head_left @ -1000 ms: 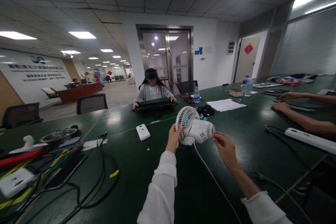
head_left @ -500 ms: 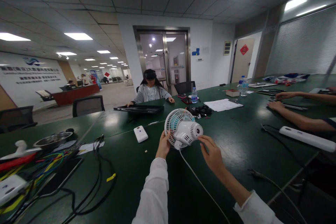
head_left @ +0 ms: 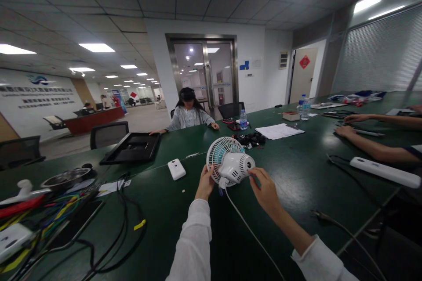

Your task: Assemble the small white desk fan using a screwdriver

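Observation:
A small white electric fan (head_left: 234,167) with pale blue blades is held up over the table, its back turned towards me. My left hand (head_left: 205,182) grips the rim of its round grille from the left. On the other side, my right hand (head_left: 266,189) has its thumb and fingertips closed against the rear edge of the motor housing; whatever small part lies between them is hidden. A white cord (head_left: 245,224) leaves the fan's underside and runs down past my forearms.
A white box-shaped device (head_left: 176,169) lies left of the fan. Black cables (head_left: 123,219) and a metal bowl (head_left: 67,175) are at left. Across the table sits a person (head_left: 189,114) beside a black tray-like panel (head_left: 133,148). A white power strip (head_left: 384,171) lies right, near another person's arms.
The black panel has slid left across the table, and the person opposite has an arm stretched towards it. My right fingers have curled in slightly at the housing; the fan barely moved.

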Demonstrator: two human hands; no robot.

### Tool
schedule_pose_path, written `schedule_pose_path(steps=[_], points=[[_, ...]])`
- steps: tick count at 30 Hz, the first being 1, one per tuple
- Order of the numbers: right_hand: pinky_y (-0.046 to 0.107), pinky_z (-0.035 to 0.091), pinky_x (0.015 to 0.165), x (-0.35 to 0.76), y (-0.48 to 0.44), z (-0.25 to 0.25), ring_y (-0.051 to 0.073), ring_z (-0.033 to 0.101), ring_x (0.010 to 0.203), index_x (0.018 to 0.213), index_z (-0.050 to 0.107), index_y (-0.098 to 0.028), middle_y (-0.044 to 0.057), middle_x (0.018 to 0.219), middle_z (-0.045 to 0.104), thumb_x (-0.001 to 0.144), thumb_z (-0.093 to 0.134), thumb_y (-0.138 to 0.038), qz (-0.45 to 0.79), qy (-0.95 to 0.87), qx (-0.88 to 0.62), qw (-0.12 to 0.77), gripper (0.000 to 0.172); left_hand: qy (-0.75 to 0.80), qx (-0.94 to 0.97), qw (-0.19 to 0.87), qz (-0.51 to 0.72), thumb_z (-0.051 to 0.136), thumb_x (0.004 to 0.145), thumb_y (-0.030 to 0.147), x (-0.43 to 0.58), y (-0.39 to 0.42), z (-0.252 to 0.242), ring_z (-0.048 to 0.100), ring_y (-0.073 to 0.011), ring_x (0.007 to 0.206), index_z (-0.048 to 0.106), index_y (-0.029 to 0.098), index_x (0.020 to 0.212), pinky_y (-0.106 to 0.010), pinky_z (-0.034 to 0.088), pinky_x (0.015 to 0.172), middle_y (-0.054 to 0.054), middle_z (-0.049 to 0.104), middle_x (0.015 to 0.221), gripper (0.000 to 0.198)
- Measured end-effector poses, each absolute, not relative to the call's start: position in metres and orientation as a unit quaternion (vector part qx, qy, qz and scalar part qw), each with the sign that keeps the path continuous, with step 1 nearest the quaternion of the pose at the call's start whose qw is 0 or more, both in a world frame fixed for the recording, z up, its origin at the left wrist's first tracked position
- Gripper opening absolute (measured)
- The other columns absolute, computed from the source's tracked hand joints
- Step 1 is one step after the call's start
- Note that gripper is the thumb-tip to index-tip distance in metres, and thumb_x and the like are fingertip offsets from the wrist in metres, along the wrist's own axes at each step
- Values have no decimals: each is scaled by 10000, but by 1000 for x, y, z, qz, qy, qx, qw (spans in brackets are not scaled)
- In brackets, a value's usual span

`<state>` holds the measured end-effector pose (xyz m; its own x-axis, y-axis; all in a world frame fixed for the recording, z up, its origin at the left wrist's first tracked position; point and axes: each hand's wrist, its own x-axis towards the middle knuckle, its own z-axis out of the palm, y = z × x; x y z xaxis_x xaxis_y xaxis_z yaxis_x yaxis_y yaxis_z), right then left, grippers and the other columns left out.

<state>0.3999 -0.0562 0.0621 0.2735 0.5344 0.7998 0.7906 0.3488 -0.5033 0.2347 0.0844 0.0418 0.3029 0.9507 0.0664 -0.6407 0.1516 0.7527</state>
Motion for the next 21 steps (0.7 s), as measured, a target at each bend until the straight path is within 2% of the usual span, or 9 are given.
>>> schedule_pose_path(steps=[10,14,21], points=[[399,509,814,409,-52,67,236,613,874,886,646,-210,87,922,629,855,463,-270,-94,-585,-567,572,195,226,359,713,559,830,596,287,240,80,49,666,-146,693,606,176,812,-300,508,740,6,706,764,330],[376,508,754,416,-47,70,225,614,811,827,630,-202,85,873,626,867,456,-297,-77,-578,-574,575,203,223,362,712,559,827,600,277,243,80,51,666,-148,702,607,174,801,-312,512,764,7,700,754,315],[345,509,703,427,-50,70,205,619,753,759,617,-208,63,813,631,846,467,-327,-49,-578,-578,574,210,200,370,714,560,850,547,287,246,78,55,648,-133,664,614,166,772,-287,512,717,10,695,735,347]])
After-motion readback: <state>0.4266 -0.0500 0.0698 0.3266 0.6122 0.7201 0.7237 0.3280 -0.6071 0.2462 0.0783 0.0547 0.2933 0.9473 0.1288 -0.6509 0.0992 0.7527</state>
